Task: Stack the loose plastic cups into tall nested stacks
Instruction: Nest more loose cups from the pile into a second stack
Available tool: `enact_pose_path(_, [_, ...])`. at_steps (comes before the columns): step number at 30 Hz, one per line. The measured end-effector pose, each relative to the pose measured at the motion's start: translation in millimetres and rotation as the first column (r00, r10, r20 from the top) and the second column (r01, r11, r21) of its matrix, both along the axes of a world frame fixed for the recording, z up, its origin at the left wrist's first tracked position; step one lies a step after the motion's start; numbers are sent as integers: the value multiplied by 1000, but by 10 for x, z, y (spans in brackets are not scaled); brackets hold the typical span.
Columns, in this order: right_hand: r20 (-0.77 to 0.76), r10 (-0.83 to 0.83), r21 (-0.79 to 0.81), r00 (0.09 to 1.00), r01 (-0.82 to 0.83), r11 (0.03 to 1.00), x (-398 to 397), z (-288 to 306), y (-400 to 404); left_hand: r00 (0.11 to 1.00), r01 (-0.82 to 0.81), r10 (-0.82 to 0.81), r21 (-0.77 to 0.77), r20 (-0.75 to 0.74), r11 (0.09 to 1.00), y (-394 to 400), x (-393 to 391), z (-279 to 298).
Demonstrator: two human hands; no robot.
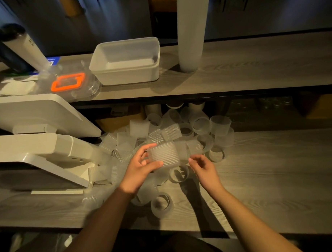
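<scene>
While the wood-grain counter [263,176] fills most of the view w/ a raised shelf [257,59] behind it, 1 tall nested stack [191,32] already stands upright on that shelf, just right of a white tub [126,62]. White machine housings [39,130] sit at the left edge of the counter. Between them and the bare right side lies the heap of loose cups [180,130], frosted, some ribbed, lying every which way from the shelf's underside toward the person.

Above the heap, the left hand [139,170] grips a short ribbed stack [166,154] held sideways, thumb under, fingers curled over the top. The right hand [203,168] is just beside the stack's right end, fingers loosely bent & apart, holding nothing visible; whether its fingertips touch the rim can't be told.

Risks, as judgement: cups look thin & slick, so a 1-handed grip on a sideways stack could let inner cups slide out. Mixing ribbed w/ smooth cups may jam or seat crooked. Low light + translucent plastic make rims hard to line up, & an elbow could sweep near cups [161,205] off the front edge.
</scene>
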State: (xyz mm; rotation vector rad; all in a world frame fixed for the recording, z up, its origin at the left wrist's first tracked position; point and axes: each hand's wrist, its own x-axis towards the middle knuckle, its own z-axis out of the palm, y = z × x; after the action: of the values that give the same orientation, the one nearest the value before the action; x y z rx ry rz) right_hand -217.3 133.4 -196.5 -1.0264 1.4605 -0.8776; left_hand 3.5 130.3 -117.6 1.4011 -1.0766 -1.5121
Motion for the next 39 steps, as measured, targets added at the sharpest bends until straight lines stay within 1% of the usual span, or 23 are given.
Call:
enact_pose_path(2, [-103, 44, 38, 994, -41, 998, 10, -125, 53, 999, -40, 40, 7, -1, 999, 25, 57, -11])
enact_pose_path(4, [-223, 126, 87, 967, -109, 990, 24, -266, 89, 997, -82, 82, 14, 7, 997, 51, 117, -40])
enact_pose_path(6, [-342, 215, 128, 915, -181, 975, 41, -436, 93, 993, -116, 116, 29, 9, 993, 78, 170, -55])
enact_pose_path(8, [-428, 285, 148, 858, -245, 958, 79, -549, 85, 991, -136, 137, 46, 2, 990, 112, 213, -57])
enact_pose_path(10, [-460, 319, 141, 829, -287, 948, 139, -599, 56, 988, -151, 152, 56, -10, 987, 153, 256, -58])
enact_pose_path(14, [-491, 318, 83, 811, -319, 944, 280, -625, -8, 988, -151, 152, 51, -18, 987, 220, 338, -43])
enact_pose_path(19, [-571, 344, 74, 745, -371, 926, 357, -634, -66, 990, -139, 140, 53, 0, 989, 245, 390, -18])
enact_pose_path(21, [-572, 336, 61, 748, -370, 927, 349, -612, -69, 989, -148, 148, 56, 4, 987, 244, 407, -24])
enact_pose_path(24, [-536, 311, 55, 785, -335, 940, 310, -600, -26, 989, -150, 150, 61, 2, 987, 227, 412, -37])
enact_pose_path(26, [-483, 255, 28, 838, -276, 961, 266, -581, 28, 990, -142, 142, 57, 2, 988, 217, 396, -46])
enact_pose_path(29, [-349, 157, 12, 924, -163, 987, 176, -517, 104, 993, -116, 115, 51, 13, 992, 185, 343, -60])
enact_pose_path(32, [-146, 17, -2, 989, -17, 1000, 114, -414, 163, 996, -87, 85, 63, 31, 994, 128, 262, -65])
enact_pose_path(34, [-29, -79, -24, 996, 78, 997, 92, -292, 170, 997, -69, 67, 57, 47, 996, 76, 194, -69])
enact_pose_path(39, [198, -190, -92, 961, 212, 973, 51, 75, 23, 998, -6, 4, 29, 69, 1000, -24, 68, -59])
